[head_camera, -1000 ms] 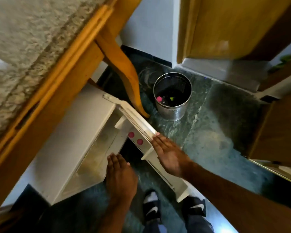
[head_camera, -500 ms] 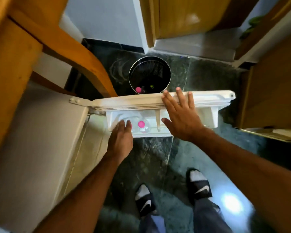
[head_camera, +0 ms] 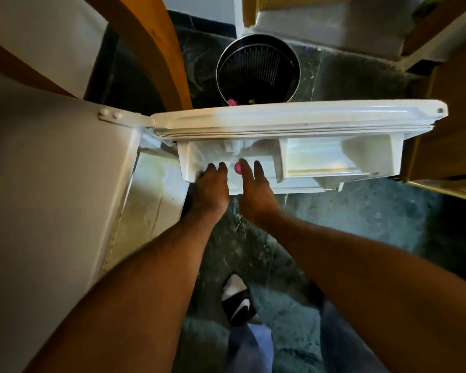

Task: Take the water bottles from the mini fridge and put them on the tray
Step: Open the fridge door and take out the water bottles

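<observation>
The mini fridge door (head_camera: 293,117) stands swung wide open, its inner face turned toward the person, so the door shelf (head_camera: 334,162) can be reached from above. A water bottle (head_camera: 236,157) stands upright in the left compartment of that shelf, at about 12 o'clock from the two hands; its pink cap (head_camera: 237,168) shows between them, and the clear body is mostly hidden by glare and by the shelf wall. How many bottles sit there I cannot tell; only one cap is plain. The right compartment, toward 3 o'clock, looks bare.

Both arms reach forward and down from the bottom of the view, converging on that compartment. The left hand (head_camera: 211,188) lies palm down at the shelf's front wall, fingers (head_camera: 222,168) stretched and close together, tips at or over the rim; whether they touch the bottle is hidden. The right hand (head_camera: 256,195) comes in just beside it, its fingers spread loosely, one fingertip touching or just beside the cap. Neither hand has closed round anything that I can see, so both read as open and mid-reach.

A steel waste bin (head_camera: 258,68) stands on the floor (head_camera: 361,224) behind the door at 12 o'clock. No tray appears in view, so the bottle has yet to be lifted and carried.
</observation>
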A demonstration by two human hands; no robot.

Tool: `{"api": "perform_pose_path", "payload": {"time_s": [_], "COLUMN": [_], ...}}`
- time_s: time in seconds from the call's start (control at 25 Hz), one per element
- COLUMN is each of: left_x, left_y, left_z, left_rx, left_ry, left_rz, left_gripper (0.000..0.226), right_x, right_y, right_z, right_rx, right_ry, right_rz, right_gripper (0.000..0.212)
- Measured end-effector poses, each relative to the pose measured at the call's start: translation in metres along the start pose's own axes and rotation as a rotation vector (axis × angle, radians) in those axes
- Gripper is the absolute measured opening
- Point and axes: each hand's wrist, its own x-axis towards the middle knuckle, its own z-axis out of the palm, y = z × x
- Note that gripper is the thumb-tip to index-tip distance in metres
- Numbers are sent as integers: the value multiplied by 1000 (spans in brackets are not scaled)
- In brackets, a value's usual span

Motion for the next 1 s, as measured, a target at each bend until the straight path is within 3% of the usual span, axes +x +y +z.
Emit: {"api": "perform_pose_path", "payload": {"time_s": [0.08, 0.2, 0.36, 0.48, 0.68, 0.76, 0.84, 1.0], "left_x": [-1, -5, -45, -96, -170, -187, -198, -213], "left_y": [-6, -7, 11, 27, 51, 58, 63, 63], "left_z": [6, -5, -32, -59, -118, -140, -158, -173], "left_rx": [-28, -27, 19, -26, -242, -267, -278, -310], "left_ry": [56, 68, 96, 215, 372, 420, 447, 473], "left_rz": [52, 78, 21, -41, -376, -474, -547, -624], "left_gripper": [43, 22, 19, 18, 27, 30, 33, 35], "right_x": [27, 45, -11, -91, -157, -145, -107, -1], "right_y": [4, 1, -12, -23, -59, -80, -102, -123], "right_z": [5, 1, -27, -74, -174, -213, -244, -261], "right_rx": [74, 26, -76, -84, -94, -247, -569, -1271], "right_ry": [65, -29, -17, 18, 90, 184, 218, -69], "right_rz": [-8, -18, -130, -416, -641, -803, -925, -899], "right_gripper": [60, 33, 44, 46, 44, 43, 46, 65]}}
